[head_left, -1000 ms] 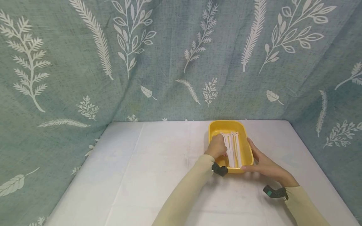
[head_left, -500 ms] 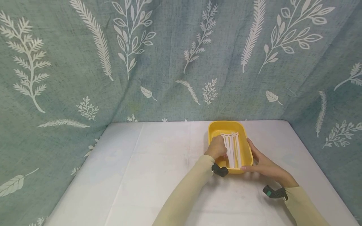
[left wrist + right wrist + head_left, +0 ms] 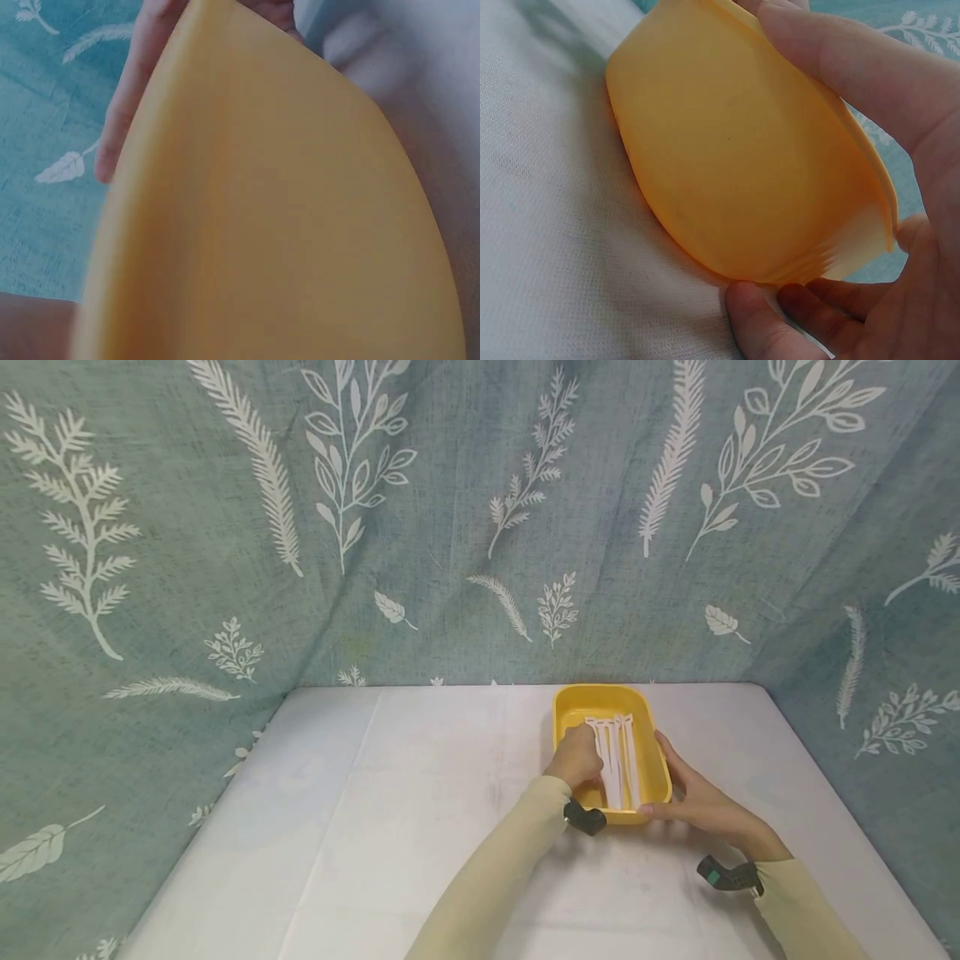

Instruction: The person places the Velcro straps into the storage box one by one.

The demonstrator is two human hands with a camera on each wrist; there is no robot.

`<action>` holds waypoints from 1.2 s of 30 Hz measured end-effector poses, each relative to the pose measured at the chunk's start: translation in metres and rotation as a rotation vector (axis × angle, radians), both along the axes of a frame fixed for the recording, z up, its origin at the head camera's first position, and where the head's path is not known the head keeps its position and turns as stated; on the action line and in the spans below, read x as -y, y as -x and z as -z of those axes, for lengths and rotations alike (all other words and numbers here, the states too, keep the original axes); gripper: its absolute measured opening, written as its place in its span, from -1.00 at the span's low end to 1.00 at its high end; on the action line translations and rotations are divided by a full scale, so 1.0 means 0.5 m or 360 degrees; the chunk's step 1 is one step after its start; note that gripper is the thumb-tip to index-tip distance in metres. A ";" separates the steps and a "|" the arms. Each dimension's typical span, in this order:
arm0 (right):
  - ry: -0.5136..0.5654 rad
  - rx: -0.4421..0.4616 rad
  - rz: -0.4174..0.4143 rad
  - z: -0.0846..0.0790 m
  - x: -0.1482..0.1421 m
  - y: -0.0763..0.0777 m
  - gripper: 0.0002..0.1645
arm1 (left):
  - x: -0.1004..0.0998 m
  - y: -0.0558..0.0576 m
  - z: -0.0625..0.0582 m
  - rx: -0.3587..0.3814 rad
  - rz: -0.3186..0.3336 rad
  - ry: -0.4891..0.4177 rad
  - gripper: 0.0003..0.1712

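Note:
A yellow tray [image 3: 654, 758], rectangular with rounded corners, lies on the table. Inside it several thin white strips [image 3: 612, 768] with wider slotted ends lie side by side, lengthwise. My left hand [image 3: 576, 757] reaches over the tray's left wall, fingers bent down beside the leftmost strip. Its fingertips are hidden, so whether it pinches a strip does not show. My right hand [image 3: 697, 797] grips the near right corner, thumb along the near rim, fingers around the right side. In the right wrist view, its thumb [image 3: 840, 60] and fingertips [image 3: 761, 319] touch the yellow wall.
White cloth covers the table [image 3: 420, 827]. A blue-green curtain [image 3: 450, 527] with white leaf prints hangs behind and along both sides. The tray stands near the table's back edge, right of the middle. Dark cameras are strapped to both wrists.
The left hand stays at the left of the strips, with only slight movement. The right hand keeps its grip on the corner. The whole head view has shifted slightly.

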State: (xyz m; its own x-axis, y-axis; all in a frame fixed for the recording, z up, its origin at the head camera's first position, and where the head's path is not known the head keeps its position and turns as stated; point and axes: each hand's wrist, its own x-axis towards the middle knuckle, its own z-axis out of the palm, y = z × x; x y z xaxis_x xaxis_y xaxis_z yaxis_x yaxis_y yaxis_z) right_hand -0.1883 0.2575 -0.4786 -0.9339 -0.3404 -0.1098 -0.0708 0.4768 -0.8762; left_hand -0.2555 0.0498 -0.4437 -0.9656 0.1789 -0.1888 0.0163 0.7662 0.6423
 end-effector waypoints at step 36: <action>-0.0064 0.0035 -0.0015 -0.011 -0.005 0.011 0.55 | 0.050 -0.031 -0.049 -0.0124 0.0197 -0.0259 -0.85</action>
State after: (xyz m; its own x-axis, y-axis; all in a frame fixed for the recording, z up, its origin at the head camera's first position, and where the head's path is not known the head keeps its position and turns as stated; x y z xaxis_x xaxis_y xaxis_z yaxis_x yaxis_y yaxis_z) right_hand -0.1939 0.2598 -0.4729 -0.9279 -0.3440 -0.1437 -0.0566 0.5108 -0.8578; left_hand -0.2400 0.0249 -0.4192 -0.9450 0.3188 -0.0738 0.1579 0.6417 0.7505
